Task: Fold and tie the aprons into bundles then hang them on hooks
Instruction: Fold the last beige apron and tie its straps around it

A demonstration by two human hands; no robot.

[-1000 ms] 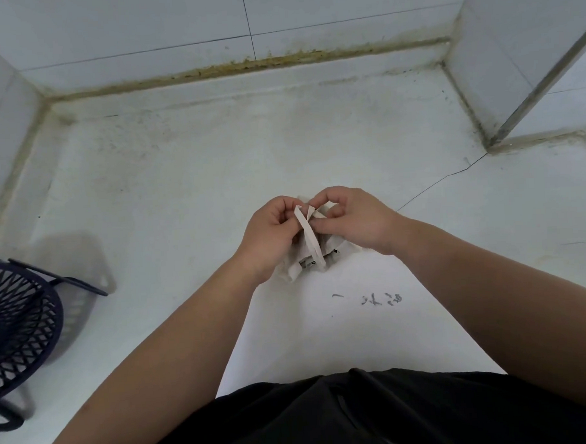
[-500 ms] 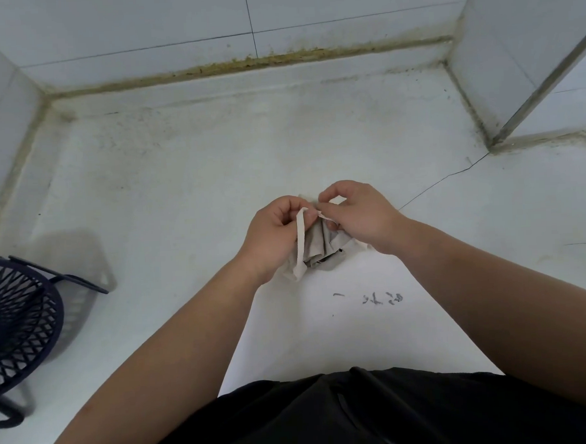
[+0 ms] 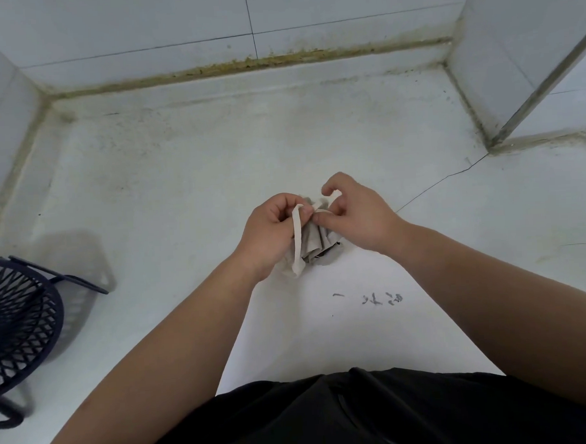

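1. While both forearms reach up from the lower edge of the frame, the two hands meet at its centre, above a white surface.
2. The left hand is curled, pinching a pale strap between thumb and fingers. From that pinch the strap hangs down past the heel of the hand, and its loose end lies just below the wrist.
3. The right hand is curled too. Its thumb and fingers nip a second short run of the same pale tape right beside the left fingertips, and its forefinger is hooked above.
4. The apron bundle, a crumpled grey-beige wad, sits between and under both hands at the centre of the frame. I cannot tell whether it rests on the surface or is held just clear of it.
5. Below and right of the bundle are a few dark scribbled marks on the surface, and a thin crack runs up toward the right.
6. At the left edge, lower down, stands a dark blue lattice basket.
7. Pale tiled walls close the top of the frame, with a stained joint where they meet the surface.
8. Black clothing fills the bottom centre.
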